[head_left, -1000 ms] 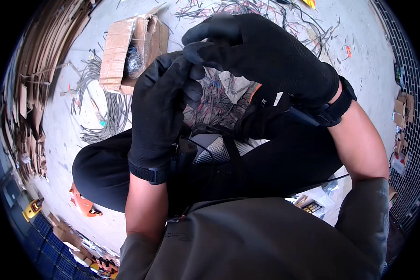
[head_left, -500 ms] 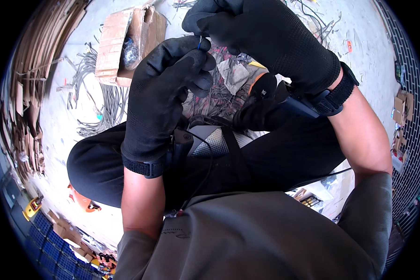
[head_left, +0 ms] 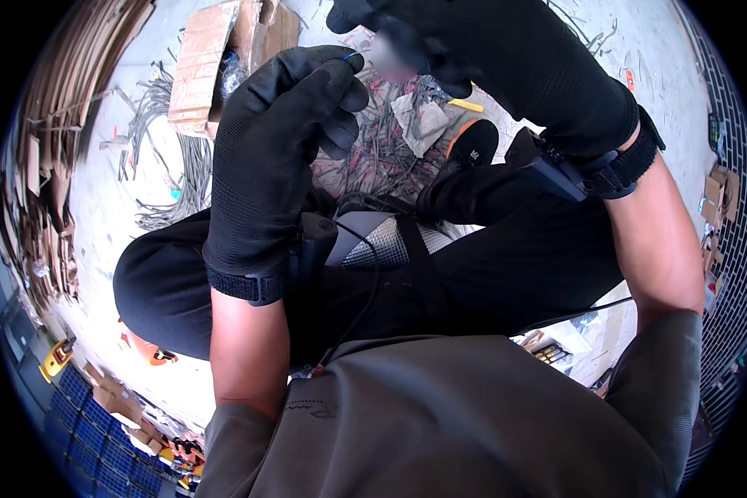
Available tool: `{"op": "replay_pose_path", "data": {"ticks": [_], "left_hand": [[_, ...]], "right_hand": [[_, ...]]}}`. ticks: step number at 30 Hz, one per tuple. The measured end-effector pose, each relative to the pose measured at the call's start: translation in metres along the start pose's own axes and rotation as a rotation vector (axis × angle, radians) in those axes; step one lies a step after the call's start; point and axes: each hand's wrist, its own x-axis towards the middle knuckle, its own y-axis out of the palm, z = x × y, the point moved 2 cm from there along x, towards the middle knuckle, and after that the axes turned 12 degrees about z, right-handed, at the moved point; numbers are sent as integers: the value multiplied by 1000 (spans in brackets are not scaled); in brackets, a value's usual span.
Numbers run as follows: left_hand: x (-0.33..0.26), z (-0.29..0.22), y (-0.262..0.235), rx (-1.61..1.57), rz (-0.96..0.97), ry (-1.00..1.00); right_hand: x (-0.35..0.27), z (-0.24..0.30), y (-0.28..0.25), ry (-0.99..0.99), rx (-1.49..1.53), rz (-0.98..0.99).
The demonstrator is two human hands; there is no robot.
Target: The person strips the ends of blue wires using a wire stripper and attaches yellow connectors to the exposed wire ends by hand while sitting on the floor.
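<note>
Both my hands wear black knit gloves and are raised over my crossed legs. My left hand (head_left: pixel 286 133) is closed in a pinch, thumb against forefinger. A short bit of thin blue wire (head_left: pixel 351 56) shows at those fingertips; the rest of it is hidden. To the right and slightly higher, my right hand (head_left: pixel 490 66) is apart from the wire. Its fingers are curved but spread, and nothing shows in them. A pale blurred patch by its thumb cannot be made out.
Cable scraps (head_left: pixel 365 137) lie in a heap beyond my legs, with a paper piece (head_left: pixel 419 123) and a yellow-handled tool (head_left: pixel 466 105). An open cardboard box (head_left: pixel 199 62) stands at far left beside a grey cable bundle (head_left: pixel 192 178). Flattened cardboard (head_left: pixel 46 166) lines the left side.
My right hand has drawn away to the right from the blue wire, its fingers parting. My left hand has moved slightly left and up, still pinching the wire.
</note>
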Motion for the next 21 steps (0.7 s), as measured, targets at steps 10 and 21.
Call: {"op": "replay_pose_path", "data": {"ticks": [10,21], "left_hand": [[-2,-3,-2,77,-70,-53],[-2,-2,-10,142,-48,-33]], "right_hand": [[-7,9,11,31,-565,17],[-5,9,12,-52,-621,-66]]}}
